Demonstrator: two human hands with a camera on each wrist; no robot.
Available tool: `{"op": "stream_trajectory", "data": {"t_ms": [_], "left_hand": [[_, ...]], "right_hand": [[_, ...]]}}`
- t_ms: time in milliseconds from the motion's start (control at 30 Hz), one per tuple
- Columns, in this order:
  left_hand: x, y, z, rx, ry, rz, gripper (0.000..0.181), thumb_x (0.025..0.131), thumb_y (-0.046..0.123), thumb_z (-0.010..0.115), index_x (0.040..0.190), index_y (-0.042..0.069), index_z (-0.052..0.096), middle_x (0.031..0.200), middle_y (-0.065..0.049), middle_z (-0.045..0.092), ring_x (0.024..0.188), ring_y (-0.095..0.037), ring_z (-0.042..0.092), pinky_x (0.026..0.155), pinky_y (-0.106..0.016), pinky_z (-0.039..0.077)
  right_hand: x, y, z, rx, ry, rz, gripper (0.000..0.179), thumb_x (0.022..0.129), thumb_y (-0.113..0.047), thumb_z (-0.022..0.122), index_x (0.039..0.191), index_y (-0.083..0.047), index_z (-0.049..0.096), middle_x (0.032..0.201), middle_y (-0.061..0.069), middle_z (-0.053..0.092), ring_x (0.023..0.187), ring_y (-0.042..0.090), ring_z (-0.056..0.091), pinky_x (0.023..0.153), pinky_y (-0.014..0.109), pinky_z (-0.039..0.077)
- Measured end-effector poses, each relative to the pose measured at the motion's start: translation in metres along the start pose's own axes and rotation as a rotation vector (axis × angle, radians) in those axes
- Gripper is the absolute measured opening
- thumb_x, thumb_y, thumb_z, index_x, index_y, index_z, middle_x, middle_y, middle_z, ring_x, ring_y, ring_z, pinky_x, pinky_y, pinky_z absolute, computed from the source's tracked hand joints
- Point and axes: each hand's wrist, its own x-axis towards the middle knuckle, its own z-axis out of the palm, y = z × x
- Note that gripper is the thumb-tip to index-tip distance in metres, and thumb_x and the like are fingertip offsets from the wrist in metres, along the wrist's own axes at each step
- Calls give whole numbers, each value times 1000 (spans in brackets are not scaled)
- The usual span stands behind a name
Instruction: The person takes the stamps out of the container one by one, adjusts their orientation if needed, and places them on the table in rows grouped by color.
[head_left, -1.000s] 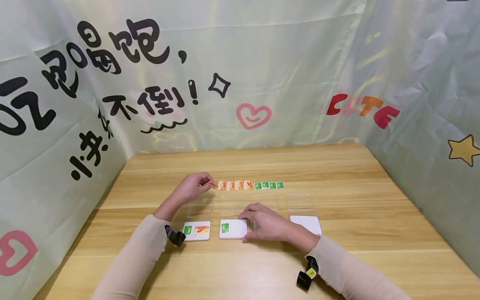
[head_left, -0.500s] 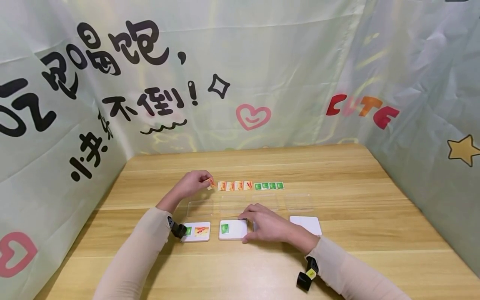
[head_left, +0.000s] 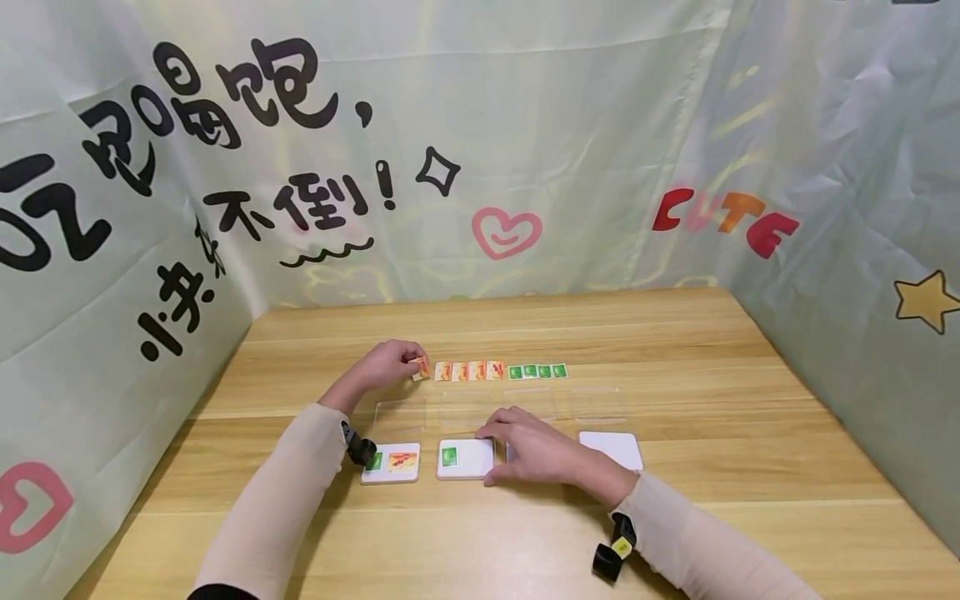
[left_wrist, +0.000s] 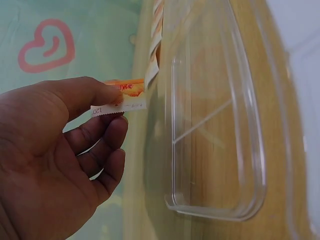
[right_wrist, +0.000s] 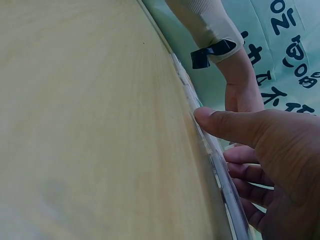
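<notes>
From my end of the feed, I'm taking the one-stamp card (head_left: 474,462) as my landmark. The orange stamp (left_wrist: 134,92) is beyond it and to its left, pinched by the left hand (head_left: 390,362), thumb on the printed face, the remaining fingers loosely curled behind. The thumb hides too much for me to tell the stamp's long axis.

The relation I'd judge everything turns on is stamp to card: from the left fingers, the card lies back toward the person and to the right, its long axis running left to right, with the clear trays (left_wrist: 255,165) just beyond its far edge. The right hand (head_left: 540,446) is the nearer one; its thumb and forefinger hold the card's right end by the near and far edges.

Left of the landmark sits the two-stamp card (head_left: 390,477); right of it, past the right hand, a white card (head_left: 611,450). Beyond it on the tabletop (head_left: 450,542) run the orange row (head_left: 460,372) and the green row (head_left: 531,372).
</notes>
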Motion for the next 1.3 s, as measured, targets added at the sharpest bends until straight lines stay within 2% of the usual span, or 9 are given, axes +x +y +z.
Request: {"op": "stream_trajectory", "data": {"t_ms": [400, 733, 967, 1300], "left_hand": [[11, -12, -2, 28, -66, 6, 14, 97, 12, 60, 108, 7, 68, 92, -5, 65, 71, -16, 49, 62, -30, 40], [15, -16, 2, 20, -82, 13, 18, 96, 11, 62, 113, 6, 65, 87, -2, 64, 74, -17, 53, 70, -33, 44], [18, -15, 6, 13, -68, -1, 18, 95, 11, 65, 113, 8, 66, 90, -2, 63, 78, -18, 52, 75, -35, 45], [19, -12, 10, 9, -47, -1, 19, 94, 11, 67, 113, 8, 65, 90, -3, 61, 80, -18, 51, 75, -34, 45]], "right_hand": [[0, 0, 0, 1, -2, 0, 63, 77, -48, 80, 128, -14, 64, 118, -4, 57, 110, 13, 51, 96, 34, 44], [-1, 0, -1, 9, 5, -8, 62, 77, -46, 81, 126, -12, 64, 118, -3, 58, 109, 14, 52, 96, 34, 44], [-1, -1, -1, 6, 5, -4, 62, 77, -47, 80, 127, -13, 64, 118, -4, 58, 109, 14, 51, 96, 34, 43], [-1, 0, 0, -2, 20, -23, 62, 78, -47, 80, 126, -12, 65, 117, -2, 58, 108, 15, 52, 96, 35, 44]]}}
